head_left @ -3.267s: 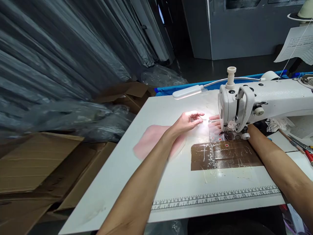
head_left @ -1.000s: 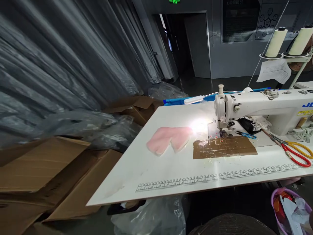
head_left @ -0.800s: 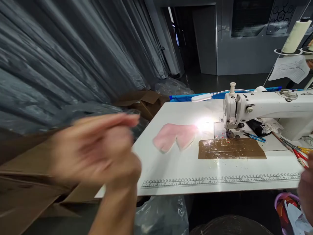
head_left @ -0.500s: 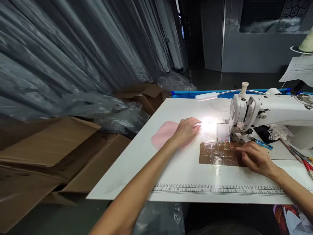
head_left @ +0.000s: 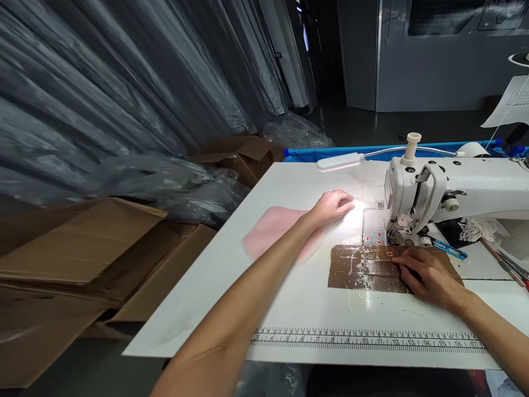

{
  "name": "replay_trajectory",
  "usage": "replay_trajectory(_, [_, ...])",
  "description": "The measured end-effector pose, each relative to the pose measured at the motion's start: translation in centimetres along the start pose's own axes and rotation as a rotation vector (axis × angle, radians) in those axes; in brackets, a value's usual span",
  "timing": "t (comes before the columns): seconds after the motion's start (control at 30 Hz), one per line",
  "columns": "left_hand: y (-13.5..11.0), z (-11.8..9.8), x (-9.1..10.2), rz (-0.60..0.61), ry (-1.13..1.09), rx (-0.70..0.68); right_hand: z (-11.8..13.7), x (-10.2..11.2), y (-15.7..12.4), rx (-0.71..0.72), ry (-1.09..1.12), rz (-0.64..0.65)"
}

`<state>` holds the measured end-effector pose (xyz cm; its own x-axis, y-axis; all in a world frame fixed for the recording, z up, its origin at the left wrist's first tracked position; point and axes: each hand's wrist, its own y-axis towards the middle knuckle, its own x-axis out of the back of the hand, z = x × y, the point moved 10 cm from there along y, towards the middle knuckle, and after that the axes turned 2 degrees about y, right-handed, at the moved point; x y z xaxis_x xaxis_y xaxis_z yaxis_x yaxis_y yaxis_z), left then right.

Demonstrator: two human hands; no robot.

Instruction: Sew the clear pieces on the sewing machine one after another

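My left hand is over the white table in the lamp's glare, left of the sewing machine. Its fingers are bent and close together; whatever is in them is lost in the brightness. Under my left forearm lies a flat, sheer pink piece with rounded edges. My right hand rests on the brown taped patch in front of the needle area. Its thumb and fingertips pinch close to a small red mark, and what they hold is too small to make out. Blue thread snips lie beyond that hand.
A printed ruler runs along the table's front edge. The lamp hangs over the work area. White lace and scissors lie at the right. Cardboard boxes stand left of the table.
My left hand has moved right, away from the pink piece, and its fingers have drawn together. My right hand stays pinched on the brown patch. The view has shifted slightly.
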<state>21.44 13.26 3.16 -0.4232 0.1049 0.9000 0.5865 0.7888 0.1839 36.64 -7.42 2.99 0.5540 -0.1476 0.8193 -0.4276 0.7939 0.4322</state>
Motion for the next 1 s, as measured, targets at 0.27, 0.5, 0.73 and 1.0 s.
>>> replay_trajectory(0.27, [-1.3, 1.9, 1.8, -0.159, -0.079, 0.099, 0.1, -0.3, 0.0, 0.012, -0.036, 0.003])
replay_trajectory(0.5, [-0.5, 1.7, 0.8, -0.114, -0.099, 0.123, 0.2, 0.0, -0.1, 0.023, -0.046, -0.027])
replay_trajectory(0.73, [-0.9, 1.2, 1.2, -0.098, -0.120, 0.130, 0.2, 0.0, -0.2, 0.031, -0.060, -0.024])
replay_trajectory(1.0, [-6.8, 6.1, 5.9, -0.294, -0.040, 0.264, -0.1, -0.3, -0.4, 0.010, -0.047, -0.004])
